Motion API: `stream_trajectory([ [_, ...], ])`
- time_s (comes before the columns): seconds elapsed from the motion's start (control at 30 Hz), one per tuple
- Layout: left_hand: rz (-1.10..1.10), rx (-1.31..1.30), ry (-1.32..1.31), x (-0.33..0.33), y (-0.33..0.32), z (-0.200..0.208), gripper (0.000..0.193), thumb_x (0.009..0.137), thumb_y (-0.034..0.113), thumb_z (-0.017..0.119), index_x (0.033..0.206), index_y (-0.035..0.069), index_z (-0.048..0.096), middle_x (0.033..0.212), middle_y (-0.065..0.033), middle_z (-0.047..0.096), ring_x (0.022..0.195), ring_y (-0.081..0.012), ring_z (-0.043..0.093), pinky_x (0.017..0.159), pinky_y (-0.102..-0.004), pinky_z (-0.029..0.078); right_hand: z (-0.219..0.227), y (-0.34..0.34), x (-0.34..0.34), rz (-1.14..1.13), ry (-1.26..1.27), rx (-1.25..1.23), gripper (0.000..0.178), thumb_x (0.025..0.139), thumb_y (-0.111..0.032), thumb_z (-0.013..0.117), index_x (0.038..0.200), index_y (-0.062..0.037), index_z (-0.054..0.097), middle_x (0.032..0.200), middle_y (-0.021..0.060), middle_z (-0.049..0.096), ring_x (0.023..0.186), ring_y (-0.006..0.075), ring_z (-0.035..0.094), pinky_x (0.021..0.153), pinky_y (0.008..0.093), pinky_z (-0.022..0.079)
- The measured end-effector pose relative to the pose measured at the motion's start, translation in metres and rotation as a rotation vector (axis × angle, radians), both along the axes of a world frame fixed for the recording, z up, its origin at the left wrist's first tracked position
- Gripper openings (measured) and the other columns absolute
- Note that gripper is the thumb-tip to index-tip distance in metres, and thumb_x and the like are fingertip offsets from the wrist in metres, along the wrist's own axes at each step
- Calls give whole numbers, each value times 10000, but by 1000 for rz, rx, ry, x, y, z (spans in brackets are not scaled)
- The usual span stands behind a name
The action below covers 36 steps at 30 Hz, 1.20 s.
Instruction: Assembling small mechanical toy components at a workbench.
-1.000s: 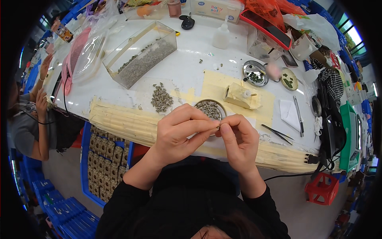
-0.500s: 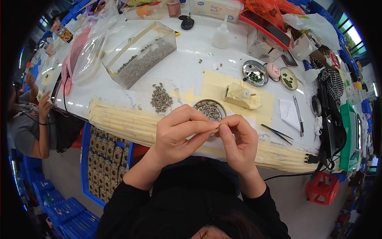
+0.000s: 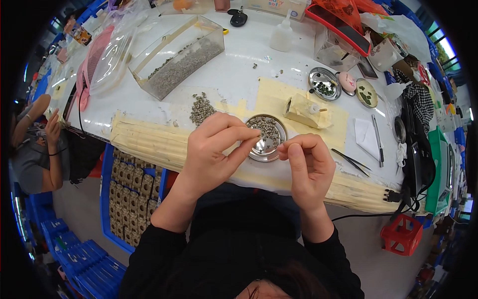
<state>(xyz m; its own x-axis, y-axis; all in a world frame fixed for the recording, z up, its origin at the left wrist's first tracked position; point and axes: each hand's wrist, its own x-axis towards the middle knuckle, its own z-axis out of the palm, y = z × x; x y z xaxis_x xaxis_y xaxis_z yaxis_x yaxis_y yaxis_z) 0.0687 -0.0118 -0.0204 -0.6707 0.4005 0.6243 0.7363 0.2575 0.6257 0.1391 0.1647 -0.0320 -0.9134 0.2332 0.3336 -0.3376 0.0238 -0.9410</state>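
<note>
My left hand [image 3: 214, 152] hangs over the left rim of a round metal dish [image 3: 264, 156], thumb and forefinger pinched together. Whatever is in that pinch is too small to make out. At the dish's right side is my right hand [image 3: 311, 167], its thumb and bent forefinger closed at the tips; what they hold, if anything, cannot be told. Inside the dish lie many small grey metal-looking pieces [image 3: 269, 130]. A loose pile of similar pieces [image 3: 201, 109] sits on the table beyond my left hand. Black tweezers [image 3: 351, 162] lie to the right of my right hand.
A clear box [image 3: 186, 65] of grey grains stands at the far left. Right of the dish are a tape-covered block [image 3: 307, 112], dishes of dark green bits [image 3: 326, 88], a pen [image 3: 378, 139] and a white bottle [image 3: 282, 37]. A person [image 3: 37, 144] works at the left.
My hands have moved apart from a shared pinch, left hand leftward, right hand rightward, uncovering more of the dish. The view has shifted slightly.
</note>
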Motion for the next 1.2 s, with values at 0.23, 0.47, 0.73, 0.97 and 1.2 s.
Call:
stream_trajectory([
  [0.23, 41, -202, -3, -7, -4, -8, 154, 768, -27, 736, 915, 17, 720, 835, -86, 632, 752, -214, 613, 663, -309, 477, -1, 0, 1, -9, 15, 12, 69, 943, -32, 608, 941, 36, 622, 862, 71, 677, 777, 108, 632, 742, 233, 498],
  [0.47, 120, -56, -99, -1, -22, 3, 203, 801, -67, 690, 992, -5, 725, 819, -57, 620, 742, -140, 582, 673, -253, 445, -2, 1, 2, -33, 38, 39, 87, 956, -52, 607, 955, 35, 616, 862, 74, 671, 780, 104, 621, 747, 236, 498],
  [0.73, 535, 462, -253, 32, -96, -6, 70, 916, 26, 672, 956, -28, 691, 778, 18, 611, 692, -32, 485, 629, -198, 383, 0, 0, 6, -21, 74, -12, 103, 966, -64, 599, 971, 39, 610, 861, 79, 662, 763, 106, 609, 736, 244, 503],
  [0.97, 424, 514, -232, 41, -125, -31, 144, 972, 37, 596, 828, 31, 601, 697, 49, 457, 633, -30, 365, 587, -196, 299, 3, 31, 36, -174, 112, 167, 58, 942, -17, 595, 937, 36, 617, 874, 88, 663, 773, 129, 632, 741, 250, 508],
  [1.2, 457, 453, -105, 27, -88, -22, 56, 971, 15, 582, 918, 8, 566, 861, -23, 565, 809, -71, 505, 752, -224, 426, 16, 134, 60, -639, 111, 449, 99, 954, -51, 603, 969, 33, 652, 918, 71, 689, 845, 105, 624, 787, 251, 496],
])
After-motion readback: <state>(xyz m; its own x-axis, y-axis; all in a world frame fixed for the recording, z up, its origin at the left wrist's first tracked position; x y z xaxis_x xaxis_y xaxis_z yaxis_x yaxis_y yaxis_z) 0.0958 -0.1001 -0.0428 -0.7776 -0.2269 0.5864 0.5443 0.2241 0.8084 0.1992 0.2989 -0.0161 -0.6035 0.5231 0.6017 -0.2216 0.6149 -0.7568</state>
